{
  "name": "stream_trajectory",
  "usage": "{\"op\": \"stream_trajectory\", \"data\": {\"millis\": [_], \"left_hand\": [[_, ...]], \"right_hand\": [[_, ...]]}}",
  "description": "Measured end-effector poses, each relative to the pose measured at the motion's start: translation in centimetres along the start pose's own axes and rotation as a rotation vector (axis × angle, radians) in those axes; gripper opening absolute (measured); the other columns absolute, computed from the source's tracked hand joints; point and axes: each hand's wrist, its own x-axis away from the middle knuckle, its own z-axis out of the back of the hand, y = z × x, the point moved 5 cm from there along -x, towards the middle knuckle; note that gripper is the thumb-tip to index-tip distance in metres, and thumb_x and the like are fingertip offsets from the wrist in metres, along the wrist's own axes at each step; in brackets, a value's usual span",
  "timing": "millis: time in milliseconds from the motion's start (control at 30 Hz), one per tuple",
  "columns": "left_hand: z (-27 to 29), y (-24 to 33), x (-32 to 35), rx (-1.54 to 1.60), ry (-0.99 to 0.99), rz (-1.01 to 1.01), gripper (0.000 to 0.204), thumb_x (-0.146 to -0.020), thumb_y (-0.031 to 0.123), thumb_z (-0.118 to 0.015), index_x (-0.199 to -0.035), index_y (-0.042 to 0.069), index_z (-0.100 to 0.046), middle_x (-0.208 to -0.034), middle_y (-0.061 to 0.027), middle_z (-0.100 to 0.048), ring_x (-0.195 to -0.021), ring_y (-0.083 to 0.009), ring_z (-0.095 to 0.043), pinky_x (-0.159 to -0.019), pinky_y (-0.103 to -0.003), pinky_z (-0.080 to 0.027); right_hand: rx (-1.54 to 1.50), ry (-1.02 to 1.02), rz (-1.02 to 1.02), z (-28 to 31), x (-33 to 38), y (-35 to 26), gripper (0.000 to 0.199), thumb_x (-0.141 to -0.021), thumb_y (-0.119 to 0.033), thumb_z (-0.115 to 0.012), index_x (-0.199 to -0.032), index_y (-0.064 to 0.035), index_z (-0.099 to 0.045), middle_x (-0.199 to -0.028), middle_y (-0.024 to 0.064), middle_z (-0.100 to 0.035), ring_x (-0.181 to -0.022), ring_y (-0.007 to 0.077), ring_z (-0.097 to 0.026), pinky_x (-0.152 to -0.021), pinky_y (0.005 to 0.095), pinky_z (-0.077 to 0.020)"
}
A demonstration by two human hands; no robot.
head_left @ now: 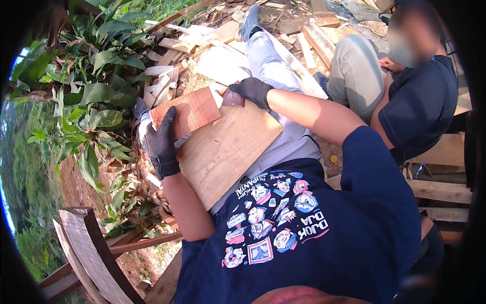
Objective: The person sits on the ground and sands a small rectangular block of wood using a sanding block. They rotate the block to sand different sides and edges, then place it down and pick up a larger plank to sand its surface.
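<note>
Head view shows a small reddish-brown wooden piece point(186, 112) with scored lines, lying on a larger pale plywood board point(228, 152) that rests across the person's lap. The left hand point(162, 144), in a dark glove, is clamped on the near-left edge of the small piece, fingers curled over it and holding it flat against the board. The right hand point(251, 91), also gloved, is closed around a small dark rounded object point(232, 98) at the far corner of the board, just beside the small piece; what this object is, I cannot tell.

I judge the step in hand to be working the surface of the small piece while it is held steady. A next move would call for a firm left hold, so that the piece does not slide on the board.

Around are scattered wood offcuts point(212, 50), green leafy plants point(96, 91), and another person's knee point(354, 71) to the right.
</note>
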Motion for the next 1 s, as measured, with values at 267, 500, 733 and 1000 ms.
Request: {"op": "stream_trajectory", "data": {"millis": [267,500,733,1000], "left_hand": [[-1.0,1.1,2.9,-0.057,0.06,0.023,0.062,-0.085,0.047,-0.089,-0.117,-0.005,-0.08,-0.106,-0.0161,-0.082,-0.098,-0.0263,-0.077,-0.094,-0.039,-0.058],[1.3,-1.0,2.5,-0.154,0.117,-0.004,0.063,-0.087,0.047,-0.086,-0.121,-0.006,-0.078,-0.11,-0.0166,-0.082,-0.099,-0.0277,-0.077,-0.093,-0.04,-0.058],[1.8,-2.5,2.3,-0.08,0.104,0.041,0.065,-0.087,0.046,-0.086,-0.123,-0.008,-0.077,-0.112,-0.0164,-0.081,-0.099,-0.0265,-0.076,-0.092,-0.039,-0.058],[0.9,-0.4,3.1,-0.017,0.069,0.037,0.065,-0.087,0.044,-0.088,-0.123,-0.008,-0.076,-0.112,-0.0141,-0.079,-0.099,-0.0219,-0.074,-0.089,-0.036,-0.058]], "right_hand": [[-0.214,0.368,0.224,7.0,2.8,4.8,0.06,-0.106,-0.056,-0.063,-0.118,0.001,-0.077,-0.107,0.014,-0.078,-0.098,0.0231,-0.07,-0.091,0.0382,-0.0531],[0.65,-0.124,0.856,8.1,11.4,8.9,0.049,-0.108,-0.053,-0.061,-0.128,-0.0101,-0.073,-0.115,0.0149,-0.075,-0.103,0.0318,-0.071,-0.089,0.0442,-0.0553],[0.84,-0.346,0.553,4.3,15.1,4.5,0.033,-0.106,-0.045,-0.06,-0.126,-0.023,-0.074,-0.11,0.0149,-0.076,-0.1,0.036,-0.074,-0.085,0.0495,-0.0568],[0.742,-0.081,0.733,3.2,17.6,6.2,0.052,-0.108,-0.052,-0.057,-0.087,-0.0083,-0.077,-0.087,0.0164,-0.074,-0.08,0.0387,-0.073,-0.075,0.0499,-0.0567]]}}
